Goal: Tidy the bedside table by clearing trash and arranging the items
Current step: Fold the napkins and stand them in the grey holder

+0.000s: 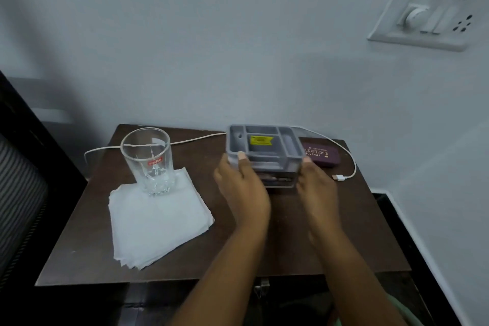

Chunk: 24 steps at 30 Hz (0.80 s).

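Both hands are clamped on the grey organiser (263, 152), left hand (239, 188) and right hand (316, 188) at opposite sides, prob. so it's kept level while positioned at the back of the bedside table (277, 241). Napkins (156, 219) are weighted by the glass (148, 159). Cable (352, 164) is partly hidden behind the organiser; drawer contents can't be made out.

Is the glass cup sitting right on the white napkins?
Touching. The head view shows the glass standing upright with its base on the far corner of the napkin stack.
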{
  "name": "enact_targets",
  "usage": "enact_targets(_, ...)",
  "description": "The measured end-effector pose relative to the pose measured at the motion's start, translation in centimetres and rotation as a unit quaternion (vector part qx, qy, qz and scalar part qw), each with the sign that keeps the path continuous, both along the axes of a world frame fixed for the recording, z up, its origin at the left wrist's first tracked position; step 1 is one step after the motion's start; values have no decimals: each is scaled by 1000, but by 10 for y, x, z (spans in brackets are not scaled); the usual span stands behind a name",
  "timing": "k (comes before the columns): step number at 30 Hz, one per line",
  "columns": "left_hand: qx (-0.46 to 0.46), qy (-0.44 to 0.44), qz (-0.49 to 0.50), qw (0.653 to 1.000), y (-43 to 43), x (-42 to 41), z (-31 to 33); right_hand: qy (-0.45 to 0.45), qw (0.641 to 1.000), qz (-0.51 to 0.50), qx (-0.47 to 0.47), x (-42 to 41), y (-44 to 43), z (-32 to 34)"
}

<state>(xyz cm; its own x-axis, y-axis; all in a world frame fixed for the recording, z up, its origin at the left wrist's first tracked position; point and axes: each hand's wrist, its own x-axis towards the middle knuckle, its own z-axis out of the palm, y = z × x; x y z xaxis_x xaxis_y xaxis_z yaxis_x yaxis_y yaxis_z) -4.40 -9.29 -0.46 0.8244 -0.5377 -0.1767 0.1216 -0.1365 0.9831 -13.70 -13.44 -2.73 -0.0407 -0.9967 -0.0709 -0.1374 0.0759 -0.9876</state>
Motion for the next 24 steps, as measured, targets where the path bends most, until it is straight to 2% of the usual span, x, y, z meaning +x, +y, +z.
enact_targets(4, -31, 15, -95, 995, 25, -47, 2, -27, 995, -94, 10, -54, 24, -3)
enact_targets(7, -25, 37, -174, 984, 34, -71, -3, -47, 988, -148, 21, -81, 36, -10)
enact_targets(10, -13, 59, -209, 976, 36, -85, -10, -64, 982, -177, 24, -95, 37, -18)
enact_targets(18, 9, 55, -228, 972, 39, -98, -18, -50, 985, -167, -1, -106, 31, -37)
enact_targets(24, 13, 78, -263, 962, 42, -103, -14, 3, 989, -148, 5, -112, 29, -46)
